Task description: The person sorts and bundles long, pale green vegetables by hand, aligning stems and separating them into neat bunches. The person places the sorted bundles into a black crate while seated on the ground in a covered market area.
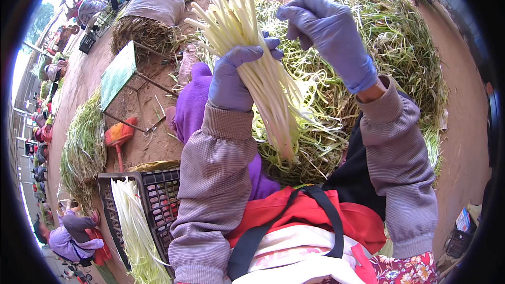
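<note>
My left hand (236, 77), in a blue-violet glove, grips a thick bundle of long pale stalks (272, 102), which look like garlic shoots or a similar vegetable. The cut-looking white ends fan out above the fist, and the thinner ends hang down to the lower right. To the right of the bundle, my gloved right hand (327, 39) is raised apart from it with curled fingers. Its palm side is hidden, so anything in it cannot be seen. Below both hands lies a large heap of green leaves and stalks (398, 47).
At lower left stands a black plastic crate (161, 193) holding pale stalks (134, 221). Beyond it are an orange-red scoop (120, 133), a green-topped stool (118, 75) and another leaf heap (83, 150). A seated person (73, 236) is at far left. A cloth-covered heap (158, 4) lies at upper left.
</note>
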`<state>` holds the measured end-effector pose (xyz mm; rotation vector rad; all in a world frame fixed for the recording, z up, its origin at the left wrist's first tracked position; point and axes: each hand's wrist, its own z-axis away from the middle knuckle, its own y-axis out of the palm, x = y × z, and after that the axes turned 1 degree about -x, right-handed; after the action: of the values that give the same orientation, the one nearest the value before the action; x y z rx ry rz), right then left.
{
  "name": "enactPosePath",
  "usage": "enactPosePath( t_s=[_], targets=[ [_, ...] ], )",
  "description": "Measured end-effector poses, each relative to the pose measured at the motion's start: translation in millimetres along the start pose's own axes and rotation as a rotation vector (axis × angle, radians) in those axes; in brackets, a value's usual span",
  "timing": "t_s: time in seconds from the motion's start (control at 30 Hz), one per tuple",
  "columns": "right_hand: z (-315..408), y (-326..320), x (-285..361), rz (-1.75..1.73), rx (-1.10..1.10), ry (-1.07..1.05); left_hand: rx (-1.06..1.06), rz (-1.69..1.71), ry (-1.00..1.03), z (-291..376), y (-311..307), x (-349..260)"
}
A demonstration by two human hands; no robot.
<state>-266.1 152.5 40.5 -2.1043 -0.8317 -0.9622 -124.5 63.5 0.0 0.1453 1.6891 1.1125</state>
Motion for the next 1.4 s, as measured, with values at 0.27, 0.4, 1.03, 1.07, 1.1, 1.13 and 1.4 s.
enactPosePath(
  t_s=[0.27,0.4,1.03,1.07,1.1,1.13,1.4],
  targets=[
    [11,20,4,0.252,-0.012,-0.27,0.105,-0.059,-0.063,1,-7,4],
    [17,19,7,0.336,0.034,-0.552,0.179,0.012,0.015,3,-5,14],
    [9,0,7,0.05,-0.059,-0.072,0.223,0.012,-0.08,4,12,14],
    [9,0,6,0.084,-0.079,-0.168,0.208,0.006,-0.097,3,10,13],
    [9,0,6,0.12,-0.098,-0.263,0.194,0.002,-0.116,3,9,12],
    [10,1,6,0.161,-0.101,-0.313,0.181,0.001,-0.137,2,8,12],
    [8,2,1,0.487,-0.014,-0.268,0.143,0.003,-0.097,1,4,16]
  ],
)
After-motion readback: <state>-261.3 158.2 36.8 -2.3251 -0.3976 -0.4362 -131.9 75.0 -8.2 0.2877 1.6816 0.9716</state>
